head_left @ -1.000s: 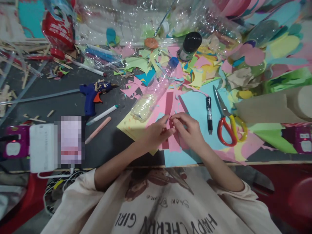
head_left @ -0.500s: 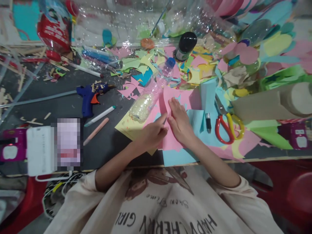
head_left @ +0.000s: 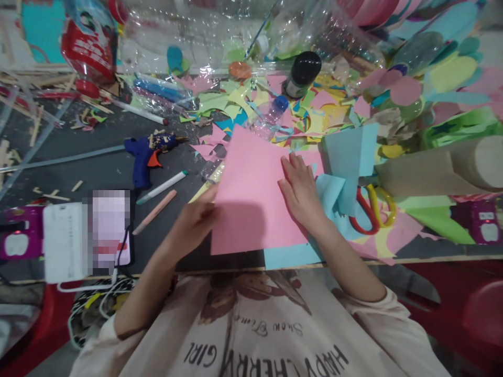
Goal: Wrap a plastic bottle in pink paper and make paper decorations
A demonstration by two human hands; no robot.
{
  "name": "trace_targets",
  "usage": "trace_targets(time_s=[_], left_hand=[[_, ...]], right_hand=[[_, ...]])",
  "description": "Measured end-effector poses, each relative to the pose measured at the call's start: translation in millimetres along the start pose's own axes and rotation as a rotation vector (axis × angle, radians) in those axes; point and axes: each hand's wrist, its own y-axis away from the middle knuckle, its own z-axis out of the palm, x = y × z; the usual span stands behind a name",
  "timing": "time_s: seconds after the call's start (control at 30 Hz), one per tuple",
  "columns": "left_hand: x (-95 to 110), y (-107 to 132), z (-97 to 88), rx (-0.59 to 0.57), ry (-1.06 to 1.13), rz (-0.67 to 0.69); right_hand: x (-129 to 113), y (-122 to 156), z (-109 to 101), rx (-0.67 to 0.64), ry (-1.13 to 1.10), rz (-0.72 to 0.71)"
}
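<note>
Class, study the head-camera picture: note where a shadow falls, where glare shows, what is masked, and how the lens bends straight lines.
Head view: a soft shadow falls on the pink sheet near the left hand; glare speckles the clear plastic bottles at the top; a pixelated patch masks something beside the white box; the table edge bows slightly, a wide-lens distortion.
</note>
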Motion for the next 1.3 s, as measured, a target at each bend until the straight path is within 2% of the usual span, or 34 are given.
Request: trace_targets(time_s=[0.03,0.1,0.17,0.23,0.33,0.4,0.57,0.7,0.8,0.9,0.97,1.03,1.1,1.17,1.23,1.3], left_hand=[[-3.8,7.6,-10.8,0.067,0.055,-0.042],[-11.2,23.4,-32.3,0.297,0.195,-0.187],[-16.5,37.4,-50.4,0.468,0.336,-0.318],[-19.3,46.7,-62.2,0.628,0.400,-0.360],[-22.6,51.0,-67.2,0.796,0.435,-0.390],[-26.7,50.3,-64.3,0.866,0.457,-0.397],[-36.9,48.3,-51.2,0.884,0.456,-0.316],[-39.1,47.1,-48.4,0.814,0.368,-0.301],[-42.9,45.4,-52.5,0.782,0.352,-0.302],[-48.5,45.0,-59.7,0.884,0.338,-0.313],[-51.8,46.3,-65.5,0.887,0.338,-0.344],[-54.1,48.9,-71.5,0.892,0.316,-0.353],[-55.4,52.2,-76.7,0.923,0.263,-0.356],[-55.2,55.6,-79.9,0.907,0.222,-0.385],[-53.5,58.8,-79.7,0.843,0.227,-0.434],[-49.9,61.3,-75.9,0.767,0.265,-0.466]], right_hand=[[-3.0,2.7,-0.4,-0.001,-0.034,-0.028],[-11.9,9.8,-4.6,-0.005,-0.117,-0.124],[-21.3,17.7,-13.3,0.017,-0.185,-0.240],[-26.2,24.1,-23.4,0.085,-0.208,-0.301],[-20.6,28.2,-31.8,0.234,-0.197,-0.202],[-11.4,28.8,-30.1,0.259,-0.195,-0.104],[4.6,30.8,-14.9,0.017,-0.280,-0.086],[9.1,24.5,-6.8,0.039,-0.398,-0.003],[7.7,13.8,-9.9,0.046,-0.366,0.006],[-3.7,3.3,-17.9,0.043,-0.187,-0.121],[-14.1,-2.8,-18.6,-0.049,-0.107,-0.290],[-22.4,-8.6,-11.9,-0.129,-0.115,-0.351],[-26.6,-15.0,0.4,-0.136,-0.186,-0.263],[-28.1,-21.4,13.0,-0.128,-0.287,-0.155],[-29.5,-26.2,19.5,-0.154,-0.386,-0.094],[-31.9,-27.2,16.0,-0.175,-0.456,-0.056]])
